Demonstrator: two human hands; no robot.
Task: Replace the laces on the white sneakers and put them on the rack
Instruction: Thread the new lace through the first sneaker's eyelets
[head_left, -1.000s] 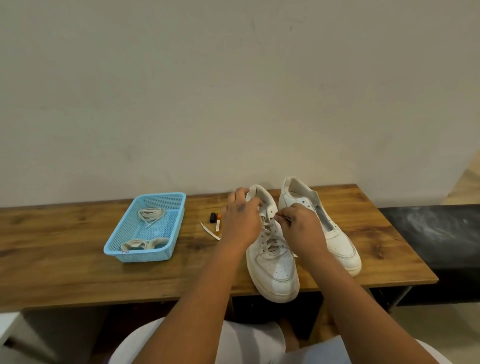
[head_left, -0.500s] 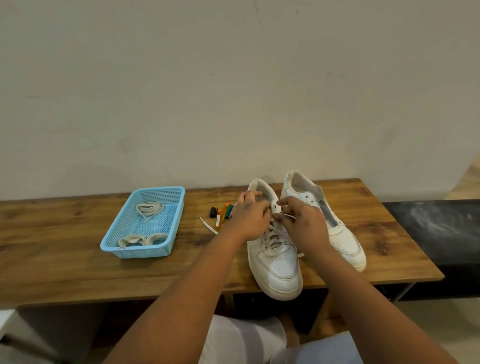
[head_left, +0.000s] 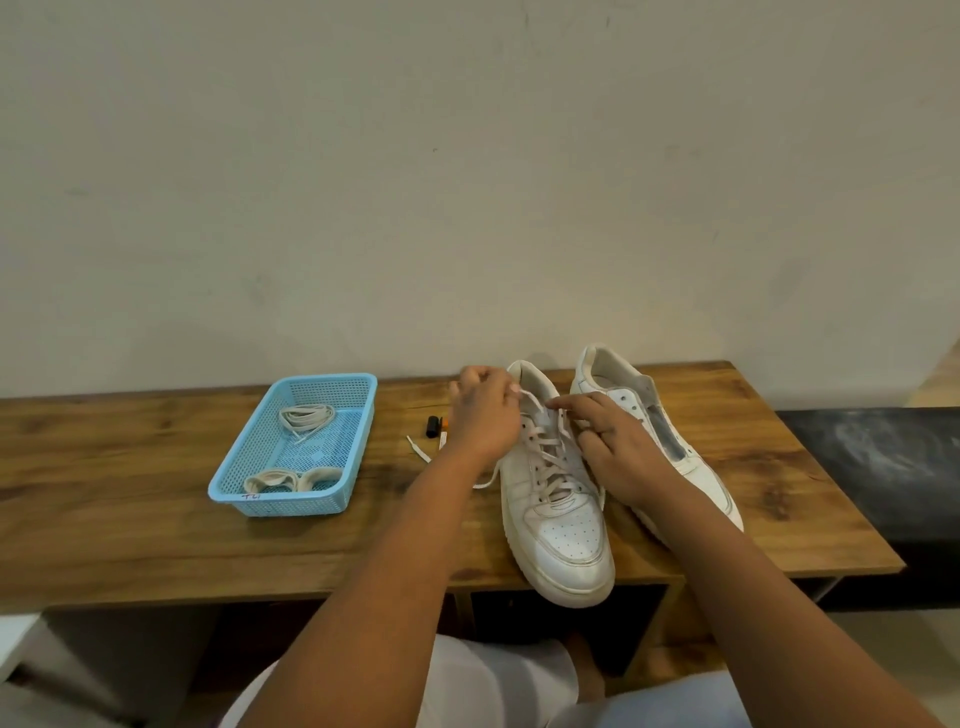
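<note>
Two white sneakers stand on the wooden table (head_left: 130, 540). The near sneaker (head_left: 561, 535) is partly laced with a pale lace (head_left: 548, 454). My left hand (head_left: 483, 415) pinches a strand of that lace beside the shoe's collar, pulled taut to the left. My right hand (head_left: 610, 441) rests on the shoe's right side, fingers curled at the top eyelets on the lace. The second sneaker (head_left: 654, 431) behind it has no lace, its tongue showing.
A light blue plastic basket (head_left: 358, 415) at the left holds several coiled laces (head_left: 304, 418). Small marker-like items (head_left: 435, 426) and a loose lace end (head_left: 418, 448) lie left of the shoes. A dark bench (head_left: 872, 462) adjoins the table's right end. A wall is behind.
My left hand has pulled the lace strand up and to the left, away from the collar. My right hand has shifted slightly right along the eyelets. The camera has tilted up.
</note>
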